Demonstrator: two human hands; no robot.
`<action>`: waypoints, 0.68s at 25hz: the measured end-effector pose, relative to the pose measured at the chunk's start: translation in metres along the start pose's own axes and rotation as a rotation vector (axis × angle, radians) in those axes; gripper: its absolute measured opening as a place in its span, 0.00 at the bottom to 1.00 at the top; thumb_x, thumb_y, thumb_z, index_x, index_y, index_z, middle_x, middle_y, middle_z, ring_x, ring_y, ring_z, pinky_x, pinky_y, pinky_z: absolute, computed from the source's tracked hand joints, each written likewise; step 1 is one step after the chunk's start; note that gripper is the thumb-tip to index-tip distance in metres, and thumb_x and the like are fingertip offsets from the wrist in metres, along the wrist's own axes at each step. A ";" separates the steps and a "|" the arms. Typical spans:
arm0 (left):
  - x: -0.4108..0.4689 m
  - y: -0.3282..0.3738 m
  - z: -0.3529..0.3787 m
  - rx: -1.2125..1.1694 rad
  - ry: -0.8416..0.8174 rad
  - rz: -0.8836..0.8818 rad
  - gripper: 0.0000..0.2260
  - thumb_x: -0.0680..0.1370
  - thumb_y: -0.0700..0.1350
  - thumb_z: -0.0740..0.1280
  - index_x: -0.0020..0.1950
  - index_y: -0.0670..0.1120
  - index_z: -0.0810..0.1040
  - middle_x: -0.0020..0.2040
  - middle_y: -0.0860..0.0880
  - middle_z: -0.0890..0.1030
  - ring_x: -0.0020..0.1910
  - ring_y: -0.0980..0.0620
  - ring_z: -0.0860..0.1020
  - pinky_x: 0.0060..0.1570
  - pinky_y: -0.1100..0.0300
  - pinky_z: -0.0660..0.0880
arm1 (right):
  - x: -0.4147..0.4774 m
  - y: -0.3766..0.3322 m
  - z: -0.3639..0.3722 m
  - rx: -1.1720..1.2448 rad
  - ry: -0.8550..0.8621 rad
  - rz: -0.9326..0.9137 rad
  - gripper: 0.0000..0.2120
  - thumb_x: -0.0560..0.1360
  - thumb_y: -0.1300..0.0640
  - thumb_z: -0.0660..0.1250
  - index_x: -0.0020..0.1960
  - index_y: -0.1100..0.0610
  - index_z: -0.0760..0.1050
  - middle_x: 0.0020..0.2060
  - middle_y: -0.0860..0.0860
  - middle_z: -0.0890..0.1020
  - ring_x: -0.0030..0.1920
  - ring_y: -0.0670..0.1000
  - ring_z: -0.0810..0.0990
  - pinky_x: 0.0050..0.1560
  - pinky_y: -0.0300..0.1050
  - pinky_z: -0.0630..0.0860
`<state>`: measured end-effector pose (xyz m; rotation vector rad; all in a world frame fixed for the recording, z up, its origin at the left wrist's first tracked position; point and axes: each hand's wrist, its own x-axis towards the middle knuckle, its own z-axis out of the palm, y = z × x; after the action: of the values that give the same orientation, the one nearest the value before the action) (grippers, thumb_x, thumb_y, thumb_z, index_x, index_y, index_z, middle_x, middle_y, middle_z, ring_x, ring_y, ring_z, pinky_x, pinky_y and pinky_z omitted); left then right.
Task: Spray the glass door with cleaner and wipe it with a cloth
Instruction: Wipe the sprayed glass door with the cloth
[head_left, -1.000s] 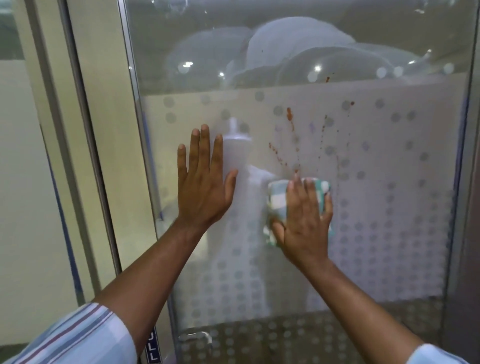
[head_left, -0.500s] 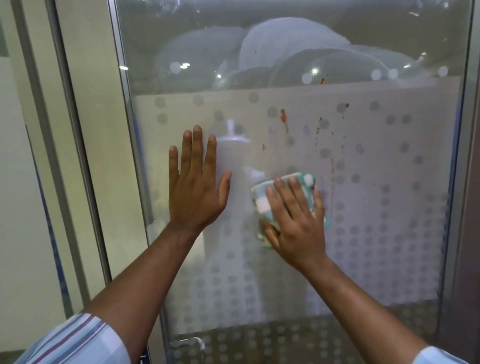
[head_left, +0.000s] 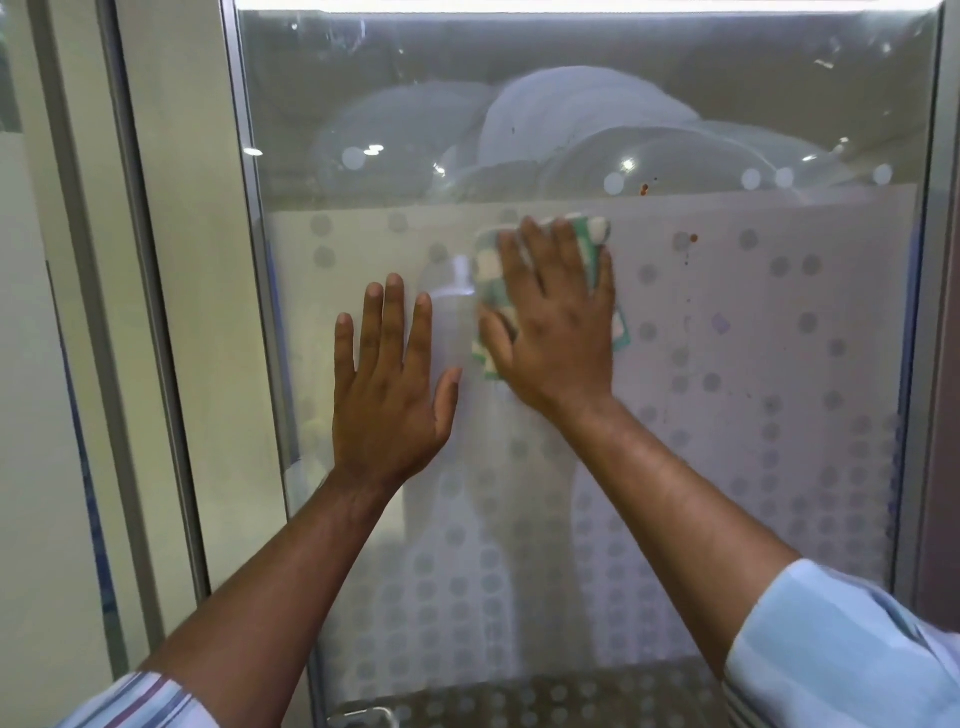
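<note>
The glass door (head_left: 753, 467) fills the view, frosted with grey dots below and clear glass above. My right hand (head_left: 556, 322) presses a green-and-white checked cloth (head_left: 491, 270) flat against the frosted part near its top edge. My left hand (head_left: 387, 389) lies flat on the glass just left of it, fingers spread, holding nothing. A few brown-red spots (head_left: 693, 239) remain on the glass to the right of the cloth, another spot (head_left: 644, 189) higher up. No spray bottle is in my hands; a pale bottle-like shape (head_left: 457, 296) shows faintly through the glass.
A metal door frame (head_left: 254, 312) runs down the left edge of the pane, with a beige pillar (head_left: 171, 312) beside it. The right frame (head_left: 935, 312) borders the pane. A metal handle (head_left: 363, 717) sits at the bottom. Pale round shapes (head_left: 571, 124) show in the upper glass.
My right hand has slid the cloth up the glass, over the stained patch. The streaks in the middle are gone. The left hand stays planted in the same place.
</note>
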<state>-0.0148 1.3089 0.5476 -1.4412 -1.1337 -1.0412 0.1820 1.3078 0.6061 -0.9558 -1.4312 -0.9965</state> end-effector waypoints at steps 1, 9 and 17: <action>0.000 0.000 0.000 0.002 0.003 0.003 0.35 0.89 0.60 0.55 0.89 0.41 0.52 0.89 0.37 0.51 0.89 0.37 0.50 0.87 0.34 0.51 | -0.018 -0.004 0.000 0.007 -0.019 -0.068 0.35 0.80 0.44 0.65 0.83 0.54 0.65 0.84 0.55 0.65 0.85 0.61 0.59 0.82 0.72 0.55; 0.001 -0.001 -0.001 0.000 -0.015 -0.001 0.35 0.88 0.60 0.53 0.90 0.42 0.51 0.90 0.37 0.50 0.89 0.37 0.49 0.87 0.35 0.49 | -0.048 0.040 -0.008 -0.068 0.042 0.161 0.32 0.78 0.46 0.68 0.81 0.53 0.70 0.81 0.55 0.70 0.83 0.60 0.65 0.80 0.70 0.60; 0.000 0.001 0.000 0.011 0.002 0.008 0.34 0.89 0.59 0.55 0.89 0.41 0.52 0.89 0.36 0.52 0.89 0.36 0.51 0.87 0.34 0.50 | -0.023 -0.005 0.000 -0.011 -0.017 -0.024 0.33 0.83 0.41 0.61 0.84 0.54 0.64 0.84 0.55 0.64 0.86 0.61 0.57 0.82 0.72 0.53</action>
<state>-0.0142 1.3085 0.5471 -1.4352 -1.1292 -1.0291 0.1789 1.3054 0.5830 -0.9592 -1.4554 -1.0173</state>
